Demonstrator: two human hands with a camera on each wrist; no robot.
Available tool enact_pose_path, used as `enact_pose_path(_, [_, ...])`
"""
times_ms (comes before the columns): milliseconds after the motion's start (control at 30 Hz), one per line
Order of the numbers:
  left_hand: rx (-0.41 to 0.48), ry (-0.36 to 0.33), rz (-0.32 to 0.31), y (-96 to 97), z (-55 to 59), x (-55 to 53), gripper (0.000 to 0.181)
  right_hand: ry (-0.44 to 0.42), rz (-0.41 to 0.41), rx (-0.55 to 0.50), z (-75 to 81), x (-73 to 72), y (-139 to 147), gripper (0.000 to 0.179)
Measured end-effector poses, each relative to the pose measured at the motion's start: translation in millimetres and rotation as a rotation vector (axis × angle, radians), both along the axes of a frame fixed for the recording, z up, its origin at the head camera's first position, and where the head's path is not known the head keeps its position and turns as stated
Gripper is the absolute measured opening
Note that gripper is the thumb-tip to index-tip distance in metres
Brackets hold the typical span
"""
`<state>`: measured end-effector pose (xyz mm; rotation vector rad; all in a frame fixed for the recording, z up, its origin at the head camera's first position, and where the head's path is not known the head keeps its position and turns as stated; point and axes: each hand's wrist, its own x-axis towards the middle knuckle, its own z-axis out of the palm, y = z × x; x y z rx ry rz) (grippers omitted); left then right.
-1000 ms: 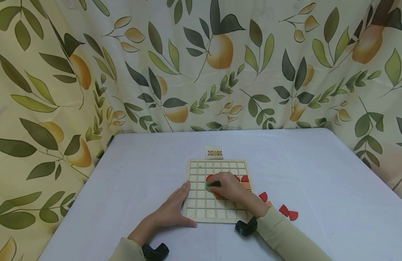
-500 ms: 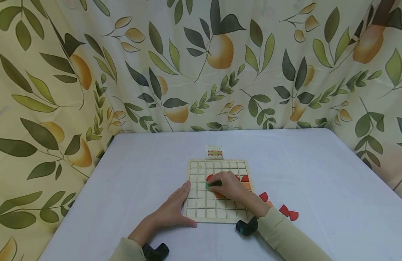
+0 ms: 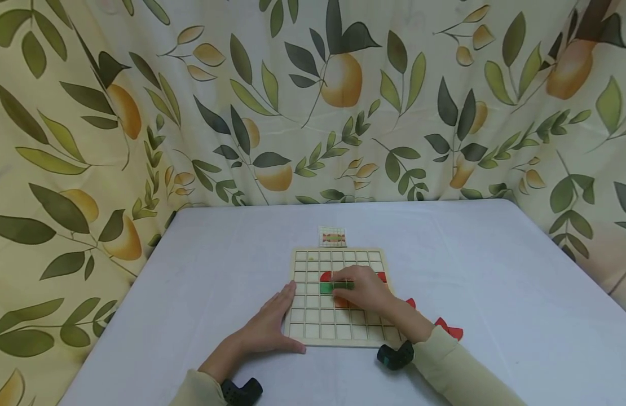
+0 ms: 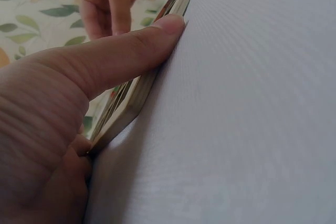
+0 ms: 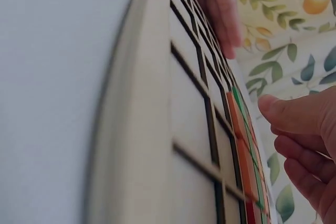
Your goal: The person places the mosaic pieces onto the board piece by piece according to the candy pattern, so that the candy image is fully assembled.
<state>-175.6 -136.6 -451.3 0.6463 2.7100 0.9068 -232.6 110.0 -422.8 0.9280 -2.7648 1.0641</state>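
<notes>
A wooden grid board (image 3: 338,342) lies on the table with coloured tiles in its cells. My left hand (image 3: 267,324) rests along its left side, fingers straight; the thumb touches the front edge in the left wrist view. Over the middle of the board is my right hand (image 3: 366,287). Green tiles (image 3: 326,288) lie under its fingertips, with a rounded red tile (image 3: 325,276) behind and an orange tile (image 3: 341,303) in front. The right wrist view shows its thumb (image 5: 286,114) and loosely bent fingers just off the board, with nothing visible between them. This hand hides several cells.
A small pattern card (image 3: 333,237) lies behind the board. To the right, loose red pieces (image 3: 455,332) lie on the white tablecloth (image 3: 232,248), with another red piece (image 3: 411,303) partly behind the right forearm. A patterned curtain (image 3: 313,141) hangs behind the table.
My right hand has shifted a little to the right, uncovering the left green tile on the board. Its forearm now covers more of the loose pieces. The left hand stays in place.
</notes>
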Motion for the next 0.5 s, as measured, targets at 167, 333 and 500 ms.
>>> enact_pose_path(167, [-0.002, 0.012, -0.002, 0.1, 0.1, -0.2, 0.128, -0.001, -0.025, 0.003, -1.0, 7.3, 12.2, 0.022])
enact_pose_path(333, [0.006, 0.021, -0.012, 0.1, -2.2, -0.8, 0.128, 0.081, 0.045, -0.023, -6.3, 12.9, 27.4, 0.02])
enact_pose_path(500, [-0.003, 0.015, 0.005, 0.5, -3.0, -0.3, 0.129, 0.11, 0.03, -0.015, -8.3, 18.8, 44.2, 0.019])
